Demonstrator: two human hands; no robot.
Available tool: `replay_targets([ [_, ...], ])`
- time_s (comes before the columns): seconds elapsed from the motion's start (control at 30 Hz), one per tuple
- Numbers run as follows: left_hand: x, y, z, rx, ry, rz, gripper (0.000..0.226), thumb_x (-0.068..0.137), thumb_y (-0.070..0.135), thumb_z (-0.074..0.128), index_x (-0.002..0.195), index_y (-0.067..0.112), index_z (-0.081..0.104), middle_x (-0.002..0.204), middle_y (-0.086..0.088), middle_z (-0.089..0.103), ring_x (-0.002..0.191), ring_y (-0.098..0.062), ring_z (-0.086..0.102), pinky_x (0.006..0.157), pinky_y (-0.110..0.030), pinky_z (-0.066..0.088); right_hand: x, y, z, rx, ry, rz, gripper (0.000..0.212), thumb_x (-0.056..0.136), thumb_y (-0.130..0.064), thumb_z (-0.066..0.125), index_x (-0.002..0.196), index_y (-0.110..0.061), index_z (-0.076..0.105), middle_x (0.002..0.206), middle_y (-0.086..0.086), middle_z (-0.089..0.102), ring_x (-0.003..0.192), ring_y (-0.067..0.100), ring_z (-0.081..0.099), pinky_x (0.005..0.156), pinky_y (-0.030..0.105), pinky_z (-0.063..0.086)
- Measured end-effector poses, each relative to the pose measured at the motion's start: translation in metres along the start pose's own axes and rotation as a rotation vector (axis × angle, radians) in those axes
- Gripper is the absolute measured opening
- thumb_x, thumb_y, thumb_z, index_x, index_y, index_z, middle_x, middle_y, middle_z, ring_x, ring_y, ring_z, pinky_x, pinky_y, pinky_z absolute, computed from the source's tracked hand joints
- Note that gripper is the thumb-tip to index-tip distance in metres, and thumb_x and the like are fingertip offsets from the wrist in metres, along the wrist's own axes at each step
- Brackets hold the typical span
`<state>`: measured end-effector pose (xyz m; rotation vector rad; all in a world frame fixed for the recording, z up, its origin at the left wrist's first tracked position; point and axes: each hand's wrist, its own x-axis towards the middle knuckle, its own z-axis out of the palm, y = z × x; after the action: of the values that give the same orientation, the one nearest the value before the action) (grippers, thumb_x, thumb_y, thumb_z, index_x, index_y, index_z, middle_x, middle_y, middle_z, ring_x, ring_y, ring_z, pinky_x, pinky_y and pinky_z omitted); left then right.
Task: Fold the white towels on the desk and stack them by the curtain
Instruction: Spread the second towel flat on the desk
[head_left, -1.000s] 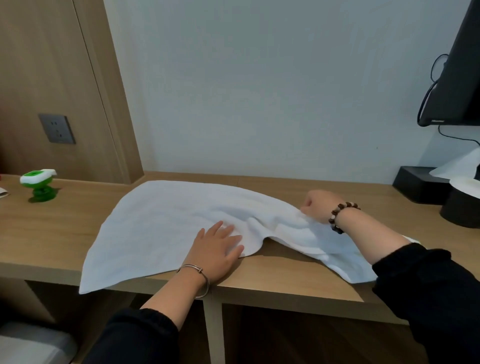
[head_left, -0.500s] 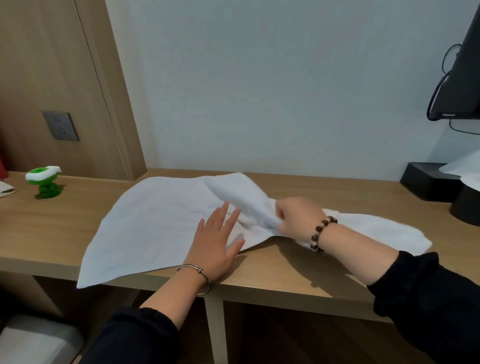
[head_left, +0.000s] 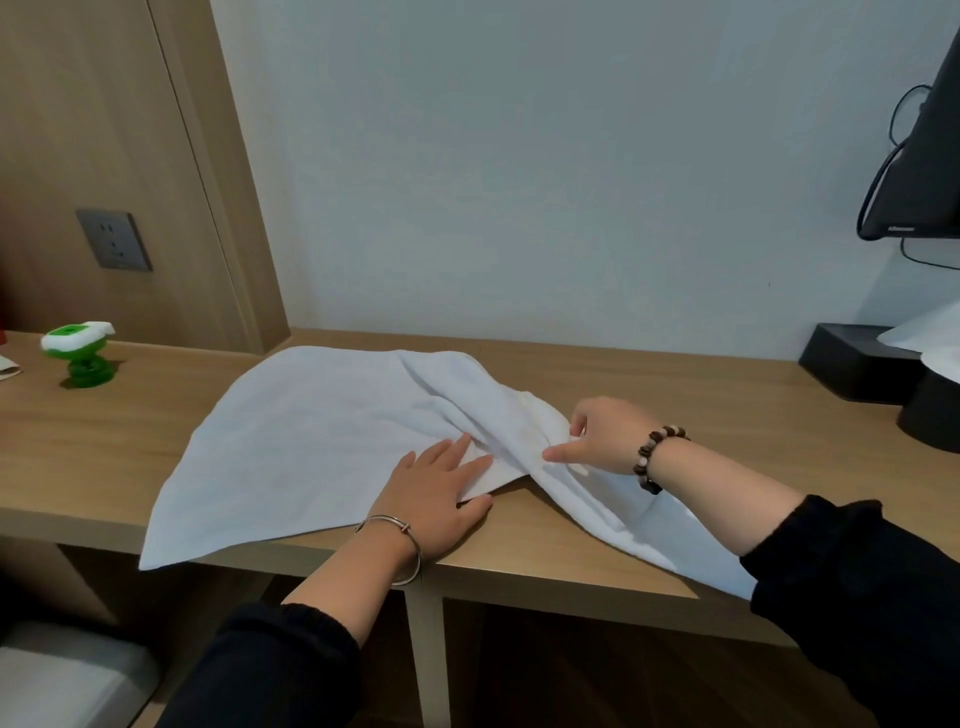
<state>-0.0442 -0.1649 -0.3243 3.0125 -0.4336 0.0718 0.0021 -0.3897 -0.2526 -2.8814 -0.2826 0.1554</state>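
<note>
Clearly, the task is judged to be at an early stage. Only one white towel (head_left: 311, 441) is seen, and it lies on the bench (head_left: 93, 467), not yet folded to a neat shape. Its left part is spread flat, with the front left corner hanging a little over the bench edge. Its right part is bunched and twisted, and it runs under the right forearm towards the front edge.

The left hand (head_left: 436, 499) is laid flat on the towel near the front of the bench, with straight fingers, so the cloth is pressed down and nothing is gripped. The right hand (head_left: 597, 436) is closed on the bunched part, which is pinched between thumb and fingers just beside the left hand.

It seems that the first fold is only being made. No folded towel, no stack and no curtain are visible, so the rest of the folding and all of the stacking are considered as left to do.
</note>
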Motion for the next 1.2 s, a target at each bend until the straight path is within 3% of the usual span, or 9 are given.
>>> replay_targets([
  [0.2,-0.002,-0.001,0.0,-0.074,0.037,0.008,0.053,0.094,0.054,0.031,0.145,0.041,0.027,0.158,0.01,0.011,0.144,-0.012,0.01,0.118,-0.038,0.009,0.003,-0.022,-0.009,-0.406,-0.078,0.036,0.02,0.081,-0.013,0.053,0.063,-0.012,0.047,0.056,-0.001,0.048,0.047,0.015,0.045,0.046,0.021,0.037],
  [0.4,-0.006,-0.001,-0.004,-0.232,0.264,-0.019,0.032,0.094,0.042,0.045,0.102,0.028,0.072,0.134,0.009,0.055,0.128,-0.01,0.043,0.108,-0.033,0.028,0.047,0.011,-0.068,-0.005,0.666,0.288,0.028,0.093,-0.001,0.037,0.118,-0.001,0.05,0.116,0.023,0.059,0.106,0.038,0.058,0.079,0.039,0.043],
  [0.53,-0.01,0.0,-0.008,-0.04,0.457,-0.1,0.042,0.091,0.035,0.046,0.055,0.017,0.053,0.067,0.004,0.06,0.077,-0.017,0.055,0.075,-0.03,0.037,0.057,0.026,-0.058,0.052,0.555,0.3,0.066,0.095,-0.01,0.041,0.15,-0.009,0.005,0.158,0.014,0.007,0.145,0.025,0.012,0.115,0.047,0.01],
  [0.6,-0.012,0.002,-0.01,0.025,0.485,-0.165,0.04,0.089,0.033,0.046,0.053,0.017,0.047,0.057,0.004,0.047,0.066,-0.016,0.045,0.067,-0.029,0.034,0.048,0.012,-0.036,-0.046,0.561,0.115,0.06,0.095,-0.015,0.043,0.148,-0.009,0.017,0.157,0.012,0.013,0.144,0.024,0.014,0.115,0.042,0.011],
  [0.7,-0.012,0.003,-0.009,0.052,0.444,-0.201,0.037,0.089,0.031,0.045,0.056,0.016,0.049,0.059,0.003,0.047,0.068,-0.014,0.042,0.066,-0.027,0.033,0.022,-0.005,0.005,0.036,0.365,-0.15,0.035,0.097,-0.028,0.043,0.128,-0.013,0.05,0.135,0.009,0.049,0.122,0.026,0.045,0.101,0.037,0.035],
  [0.83,-0.01,0.002,-0.006,-0.018,0.417,-0.224,0.037,0.09,0.029,0.043,0.058,0.012,0.052,0.066,0.0,0.052,0.066,-0.015,0.045,0.063,-0.027,0.033,0.005,0.009,0.028,0.043,-0.144,-0.155,0.043,0.101,-0.044,0.026,0.11,-0.016,0.057,0.116,0.005,0.061,0.102,0.023,0.055,0.09,0.035,0.041],
  [0.97,-0.012,-0.002,-0.009,0.021,0.362,-0.192,0.044,0.093,0.032,0.037,0.065,0.008,0.062,0.079,0.001,0.06,0.079,-0.018,0.056,0.073,-0.032,0.043,0.015,0.058,0.018,-0.159,-0.099,0.135,0.055,0.101,-0.046,0.019,0.148,-0.02,0.025,0.156,0.0,0.021,0.142,0.023,0.019,0.111,0.054,0.015],
  [1.1,-0.02,-0.006,-0.016,0.206,0.285,-0.23,0.045,0.094,0.041,0.028,0.068,0.016,0.056,0.073,0.004,0.054,0.094,-0.016,0.055,0.082,-0.031,0.037,0.008,0.071,0.019,-0.34,0.016,0.166,0.05,0.098,-0.042,0.027,0.143,-0.02,0.027,0.155,0.003,0.015,0.142,0.027,0.012,0.108,0.063,0.016],
  [1.2,-0.013,0.005,-0.024,0.146,0.229,-0.201,0.043,0.096,0.041,0.033,0.103,0.017,0.067,0.125,0.0,0.059,0.126,-0.02,0.042,0.101,-0.036,0.033,-0.002,0.057,0.025,-0.348,0.013,-0.043,0.045,0.098,-0.043,0.032,0.134,-0.017,0.038,0.15,0.008,0.023,0.133,0.031,0.026,0.105,0.055,0.028],
])
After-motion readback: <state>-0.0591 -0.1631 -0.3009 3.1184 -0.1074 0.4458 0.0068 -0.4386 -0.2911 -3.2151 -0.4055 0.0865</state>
